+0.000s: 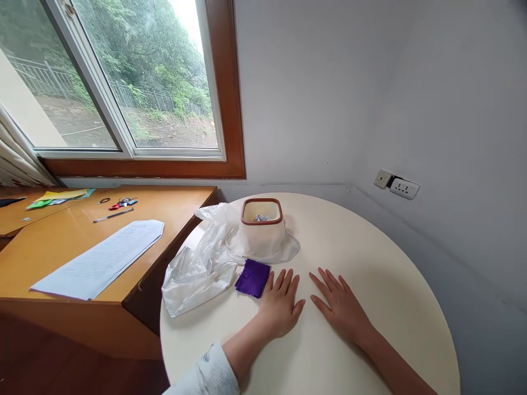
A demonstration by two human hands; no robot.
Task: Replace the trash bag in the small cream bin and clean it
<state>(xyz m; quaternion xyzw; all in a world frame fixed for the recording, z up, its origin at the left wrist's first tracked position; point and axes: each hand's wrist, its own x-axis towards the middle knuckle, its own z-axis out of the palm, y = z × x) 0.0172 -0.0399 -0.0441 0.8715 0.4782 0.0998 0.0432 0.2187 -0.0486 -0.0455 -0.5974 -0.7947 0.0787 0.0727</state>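
Observation:
My left hand point(280, 305) lies flat on the white round table point(329, 362), fingers spread, holding nothing. Close beside its little finger is a folded purple cloth point(253, 278). My right hand point(338, 305) rests palm down on the table to the right, fingers apart and holding nothing. Beyond the cloth stands a small bin point(262, 238) with a brown rim, and something greyish shows inside it. A crumpled white plastic bag point(203, 271) spreads from the bin's base to the left.
To the left is a wooden desk point(181, 206) bearing a stack of papers point(102, 258), a pen point(113, 215), scissors point(122, 203) and coloured sheets point(61, 196). A window point(164, 82) is behind the desk. A wall socket point(404, 188) is at the right.

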